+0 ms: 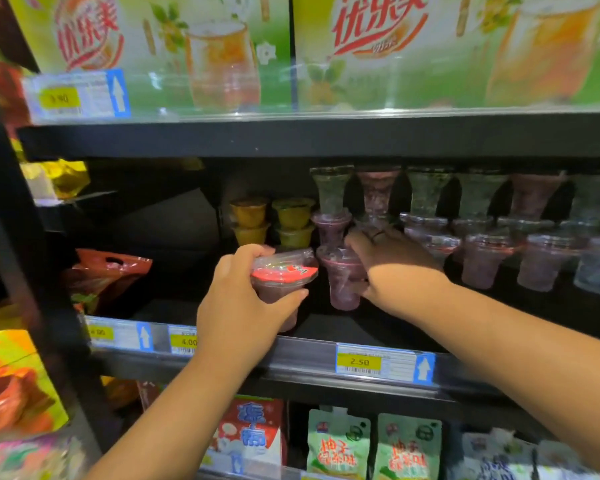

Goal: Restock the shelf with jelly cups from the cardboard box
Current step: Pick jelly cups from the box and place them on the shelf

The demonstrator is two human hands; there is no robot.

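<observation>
Reaching into the middle shelf (pixel 326 355), we are holding a jelly cup (pixel 282 282) in our left hand (pixel 243 296), fingers wrapped around its clear body and thumb lying across the front, so the red-lidded cup is hanging just above the shelf's front edge. Our right hand (pixel 392 268) is closing around a purple cup (pixel 343 278) already standing on the shelf, just beside the one we are carrying; fingers are curling over its far side (a dark ring is showing on one of them). Behind it more purple and clear cups (pixel 485 258) are sitting in stacked rows running off to the right, and small yellow and green cups (pixel 272 221) are standing two high towards the back. A price tag (pixel 385 363) reading 2.50 is clipped to the shelf rail below our right forearm. We are not seeing the cardboard box anywhere.
</observation>
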